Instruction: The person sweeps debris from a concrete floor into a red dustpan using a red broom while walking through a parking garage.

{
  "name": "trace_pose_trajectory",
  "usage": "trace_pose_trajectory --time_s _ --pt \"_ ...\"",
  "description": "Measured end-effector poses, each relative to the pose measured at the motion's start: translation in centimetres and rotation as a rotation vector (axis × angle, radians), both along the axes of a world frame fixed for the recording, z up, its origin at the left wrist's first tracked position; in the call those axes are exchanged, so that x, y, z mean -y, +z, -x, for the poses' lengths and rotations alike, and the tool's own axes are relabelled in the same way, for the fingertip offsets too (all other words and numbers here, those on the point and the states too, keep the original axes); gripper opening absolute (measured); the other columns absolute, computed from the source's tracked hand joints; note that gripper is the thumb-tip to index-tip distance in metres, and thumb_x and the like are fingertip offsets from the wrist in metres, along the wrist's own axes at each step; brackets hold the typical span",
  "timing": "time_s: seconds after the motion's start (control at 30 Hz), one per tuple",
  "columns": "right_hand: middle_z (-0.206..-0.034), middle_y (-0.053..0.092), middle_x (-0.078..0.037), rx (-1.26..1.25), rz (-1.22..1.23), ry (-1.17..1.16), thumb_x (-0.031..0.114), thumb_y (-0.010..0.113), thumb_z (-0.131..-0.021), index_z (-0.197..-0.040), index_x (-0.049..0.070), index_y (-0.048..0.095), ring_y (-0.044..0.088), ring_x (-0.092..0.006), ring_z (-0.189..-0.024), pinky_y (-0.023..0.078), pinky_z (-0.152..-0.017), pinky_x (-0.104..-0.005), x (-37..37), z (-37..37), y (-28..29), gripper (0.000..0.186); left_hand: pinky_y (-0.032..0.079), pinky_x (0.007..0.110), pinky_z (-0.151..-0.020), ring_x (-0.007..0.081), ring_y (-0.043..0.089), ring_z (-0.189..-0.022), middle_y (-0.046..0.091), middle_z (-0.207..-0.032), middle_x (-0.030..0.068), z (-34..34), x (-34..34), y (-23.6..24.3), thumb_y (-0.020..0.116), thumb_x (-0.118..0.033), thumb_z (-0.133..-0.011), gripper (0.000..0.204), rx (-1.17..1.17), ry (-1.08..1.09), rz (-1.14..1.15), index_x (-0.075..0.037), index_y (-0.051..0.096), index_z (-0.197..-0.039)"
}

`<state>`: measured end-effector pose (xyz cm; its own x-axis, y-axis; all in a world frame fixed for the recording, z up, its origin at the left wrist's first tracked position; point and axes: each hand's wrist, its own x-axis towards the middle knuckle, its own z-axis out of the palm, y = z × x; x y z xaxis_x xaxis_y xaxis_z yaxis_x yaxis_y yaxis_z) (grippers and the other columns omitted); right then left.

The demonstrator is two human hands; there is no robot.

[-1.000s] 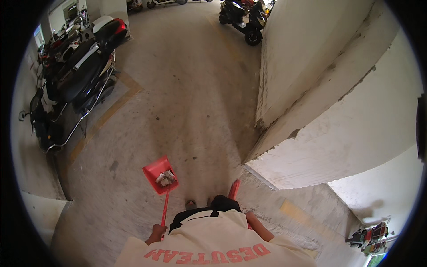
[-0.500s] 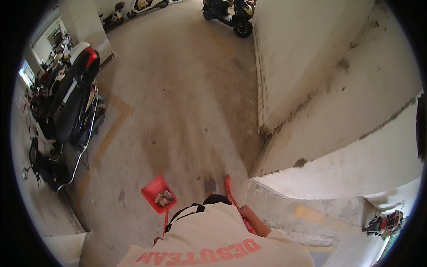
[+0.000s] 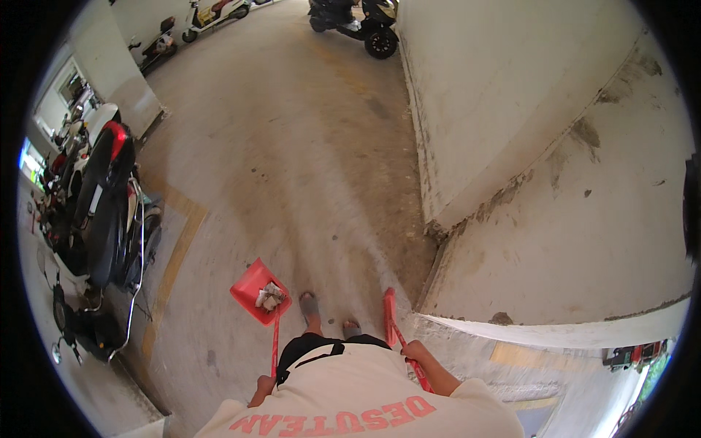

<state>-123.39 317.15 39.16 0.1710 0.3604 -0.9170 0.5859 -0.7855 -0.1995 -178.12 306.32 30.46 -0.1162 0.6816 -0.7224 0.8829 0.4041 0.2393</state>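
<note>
Left hand (image 3: 264, 387) is gripping a red dustpan (image 3: 248, 283), whose pan is lying ahead of that hand, with pale crumpled scraps (image 3: 270, 296) resting inside. Right hand (image 3: 414, 352) is clasping a red broom (image 3: 390, 314), its head pointing forward. Farther ahead and to the left of both hands, a black scooter (image 3: 102, 219) is standing parked.

Black scooter (image 3: 355, 25) cut off by top edge, litter (image 3: 270, 297) in red dustpan (image 3: 250, 282) too small to identify
</note>
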Motion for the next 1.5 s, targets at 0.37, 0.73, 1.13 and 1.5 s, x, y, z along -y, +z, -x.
trace_pose_trajectory --time_s 0.37,0.73,1.13,1.5 --pt "-0.093 0.063 -0.026 0.182 -0.074 -0.185 0.046 0.069 -0.063 -0.088 -0.008 0.064 0.064 -0.0324 -0.086 0.049 -0.068 -0.0365 -9.3 4.0 -2.0 0.059 0.049 0.04 -0.069 0.0345 0.065 -0.082 0.064 -0.08 0.0253 2.1 -24.8 2.7 0.071 -0.03 -0.061 0.047 0.02 0.234 0.187 0.01 0.063 -0.086" --pt "-0.09 0.064 -0.018 0.341 -0.38 0.508 0.021 0.051 -0.077 -0.079 0.002 0.068 0.064 -0.0297 -0.083 0.051 -0.068 -0.0395 -25.5 5.8 -3.5 0.026 0.049 0.041 -0.064 0.0337 0.065 -0.074 0.064 -0.075 0.0242 5.0 -40.9 4.8 0.073 -0.029 -0.063 0.043 -0.013 0.252 0.101 0.01 0.064 -0.078" --pt "-0.056 0.057 -0.012 -0.048 -0.484 -0.621 0.009 0.06 -0.071 -0.071 -0.004 0.059 0.055 -0.0191 -0.043 0.044 -0.043 -0.0333 -48.9 3.6 0.3 0.013 0.049 0.042 -0.065 0.0351 0.064 -0.075 0.063 -0.077 0.0245 6.1 -56.4 1.8 0.068 -0.039 -0.066 0.044 -0.116 -0.058 0.155 0.004 0.066 -0.077" --pt "-0.066 0.059 -0.009 -0.636 -0.653 -0.96 -0.002 0.057 -0.073 -0.1 -0.003 0.055 0.055 -0.0148 -0.049 0.044 -0.043 -0.0269 -71.3 -0.8 10.2 0.027 0.049 0.042 -0.064 0.035 0.064 -0.075 0.064 -0.076 0.0236 -1.8 -75.0 9.0 0.066 -0.038 -0.068 0.044 -0.141 0.134 0.108 0.005 0.066 -0.077"
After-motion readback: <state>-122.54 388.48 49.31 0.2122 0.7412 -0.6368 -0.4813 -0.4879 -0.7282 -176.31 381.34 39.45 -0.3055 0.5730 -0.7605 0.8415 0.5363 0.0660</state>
